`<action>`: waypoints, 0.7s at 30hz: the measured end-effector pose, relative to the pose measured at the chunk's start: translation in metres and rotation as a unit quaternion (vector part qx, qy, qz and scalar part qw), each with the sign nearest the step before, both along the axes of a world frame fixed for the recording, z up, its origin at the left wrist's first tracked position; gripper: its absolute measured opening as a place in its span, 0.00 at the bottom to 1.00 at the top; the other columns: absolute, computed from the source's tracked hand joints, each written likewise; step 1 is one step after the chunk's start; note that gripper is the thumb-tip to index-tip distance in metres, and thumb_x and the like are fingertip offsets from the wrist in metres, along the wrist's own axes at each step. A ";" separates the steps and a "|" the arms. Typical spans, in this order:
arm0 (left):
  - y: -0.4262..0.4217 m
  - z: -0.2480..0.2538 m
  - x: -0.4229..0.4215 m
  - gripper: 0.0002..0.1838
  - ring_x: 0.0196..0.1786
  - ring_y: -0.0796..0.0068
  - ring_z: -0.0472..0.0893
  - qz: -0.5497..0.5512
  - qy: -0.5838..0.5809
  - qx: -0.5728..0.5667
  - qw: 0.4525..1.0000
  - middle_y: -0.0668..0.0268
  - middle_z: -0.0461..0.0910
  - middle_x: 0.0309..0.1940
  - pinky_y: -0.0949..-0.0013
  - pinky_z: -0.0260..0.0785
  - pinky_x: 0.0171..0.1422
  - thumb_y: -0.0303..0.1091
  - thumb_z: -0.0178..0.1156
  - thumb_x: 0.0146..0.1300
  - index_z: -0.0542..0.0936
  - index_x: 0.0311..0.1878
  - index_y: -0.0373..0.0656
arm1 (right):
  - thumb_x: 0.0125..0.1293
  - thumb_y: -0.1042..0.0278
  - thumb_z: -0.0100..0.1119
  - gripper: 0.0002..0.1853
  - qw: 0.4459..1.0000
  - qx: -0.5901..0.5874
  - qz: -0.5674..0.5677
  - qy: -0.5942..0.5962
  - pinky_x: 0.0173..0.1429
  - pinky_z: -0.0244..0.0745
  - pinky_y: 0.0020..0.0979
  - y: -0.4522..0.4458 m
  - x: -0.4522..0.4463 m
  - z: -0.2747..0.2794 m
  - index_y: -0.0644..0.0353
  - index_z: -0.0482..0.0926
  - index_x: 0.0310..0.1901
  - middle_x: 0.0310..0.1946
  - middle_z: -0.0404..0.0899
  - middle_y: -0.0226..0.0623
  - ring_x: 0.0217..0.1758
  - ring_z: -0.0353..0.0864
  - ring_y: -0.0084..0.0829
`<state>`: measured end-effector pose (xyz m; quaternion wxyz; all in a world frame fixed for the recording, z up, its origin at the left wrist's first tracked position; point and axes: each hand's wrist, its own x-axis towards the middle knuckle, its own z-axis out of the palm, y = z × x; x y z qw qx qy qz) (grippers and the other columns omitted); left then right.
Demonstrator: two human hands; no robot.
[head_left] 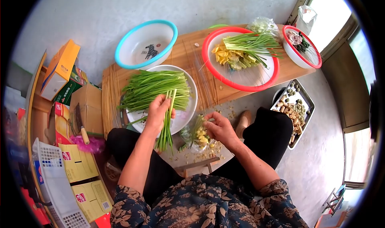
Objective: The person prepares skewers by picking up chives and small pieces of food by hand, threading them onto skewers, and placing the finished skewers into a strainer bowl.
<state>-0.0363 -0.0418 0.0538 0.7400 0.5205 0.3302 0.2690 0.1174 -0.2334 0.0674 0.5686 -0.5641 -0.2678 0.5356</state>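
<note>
My left hand (157, 110) is closed around a small bunch of green stalks (165, 135), whose pale ends point up. It is over the near edge of a white plate (193, 95) heaped with long green chives (160, 85). To the right, my right hand (217, 126) has its fingers bent and pressed together; what they hold, if anything, is too small to make out. Below it, a clear plastic bag (199, 136) with yellow pieces and thin greens rests between my knees.
On the wooden table (188, 47) are a blue-rimmed basin (132, 53), a red-rimmed basin (256, 81) with greens and yellow slices, and a smaller basin (300, 59). A metal tray (308, 103) of skewered pieces lies right. Boxes (86, 107) and a knife (83, 131) stand left.
</note>
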 end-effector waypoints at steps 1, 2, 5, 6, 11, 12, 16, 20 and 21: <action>-0.006 -0.007 -0.003 0.08 0.20 0.79 0.74 0.033 0.033 -0.035 0.998 0.70 0.71 0.23 0.77 0.65 0.20 0.35 0.53 0.70 0.71 0.40 0.41 | 0.69 0.70 0.53 0.06 1.000 -0.002 0.002 0.000 0.21 0.52 0.21 0.000 -0.001 -0.001 0.60 0.69 0.44 0.15 0.65 0.24 0.17 0.61 0.15; -0.010 -0.013 -0.005 0.08 0.20 0.80 0.73 0.036 0.023 -0.053 0.998 0.70 0.71 0.23 0.77 0.63 0.19 0.35 0.54 0.70 0.71 0.39 0.42 | 0.69 0.70 0.53 0.06 1.000 -0.005 0.010 -0.003 0.21 0.51 0.20 0.000 -0.001 -0.001 0.59 0.69 0.45 0.15 0.65 0.23 0.16 0.60 0.15; -0.017 -0.029 -0.008 0.08 0.19 0.81 0.71 0.056 0.017 -0.092 0.994 0.70 0.69 0.22 0.77 0.60 0.17 0.35 0.54 0.70 0.70 0.38 0.43 | 0.69 0.71 0.53 0.06 1.000 -0.004 0.023 -0.007 0.20 0.53 0.20 0.001 -0.005 -0.007 0.60 0.69 0.44 0.15 0.66 0.24 0.16 0.61 0.15; -0.018 -0.035 -0.007 0.08 0.19 0.81 0.70 0.065 0.034 -0.074 0.995 0.70 0.69 0.22 0.77 0.60 0.17 0.35 0.54 0.69 0.70 0.38 0.42 | 0.69 0.71 0.54 0.07 1.000 0.001 0.024 -0.007 0.19 0.54 0.21 0.002 -0.006 -0.008 0.61 0.69 0.44 0.15 0.67 0.26 0.15 0.62 0.16; -0.022 -0.045 -0.002 0.10 0.18 0.81 0.71 0.100 0.131 0.088 0.982 0.69 0.69 0.21 0.75 0.59 0.17 0.34 0.56 0.67 0.68 0.37 0.39 | 0.70 0.69 0.52 0.06 0.999 -0.012 0.031 -0.019 0.21 0.51 0.20 0.005 -0.013 -0.002 0.59 0.69 0.45 0.15 0.64 0.22 0.16 0.59 0.14; -0.021 -0.046 -0.003 0.12 0.19 0.82 0.72 0.102 0.159 0.089 0.978 0.69 0.69 0.21 0.74 0.60 0.19 0.37 0.58 0.66 0.69 0.37 0.39 | 0.70 0.69 0.52 0.06 0.999 -0.011 0.027 -0.022 0.21 0.51 0.20 0.005 -0.014 -0.002 0.59 0.69 0.44 0.15 0.64 0.22 0.16 0.59 0.14; -0.017 -0.070 -0.004 0.14 0.20 0.83 0.70 0.105 0.150 0.167 0.969 0.70 0.69 0.21 0.73 0.60 0.22 0.40 0.58 0.66 0.70 0.36 0.40 | 0.70 0.69 0.52 0.06 0.999 -0.018 0.036 -0.020 0.21 0.51 0.20 0.008 -0.014 -0.001 0.59 0.69 0.44 0.15 0.64 0.23 0.16 0.59 0.14; -0.020 -0.068 -0.002 0.15 0.21 0.83 0.67 0.090 0.121 0.127 0.980 0.71 0.68 0.20 0.73 0.59 0.23 0.43 0.59 0.66 0.70 0.36 0.40 | 0.69 0.70 0.54 0.07 0.999 -0.021 0.040 -0.025 0.20 0.53 0.20 0.013 -0.013 -0.004 0.61 0.69 0.44 0.15 0.68 0.26 0.16 0.62 0.15; -0.022 -0.062 -0.001 0.15 0.21 0.83 0.67 0.074 0.106 0.096 0.987 0.72 0.68 0.20 0.74 0.58 0.23 0.43 0.59 0.67 0.70 0.37 0.40 | 0.68 0.70 0.54 0.07 0.999 -0.023 0.040 -0.022 0.20 0.53 0.20 0.013 -0.013 -0.004 0.61 0.69 0.44 0.15 0.68 0.25 0.16 0.62 0.15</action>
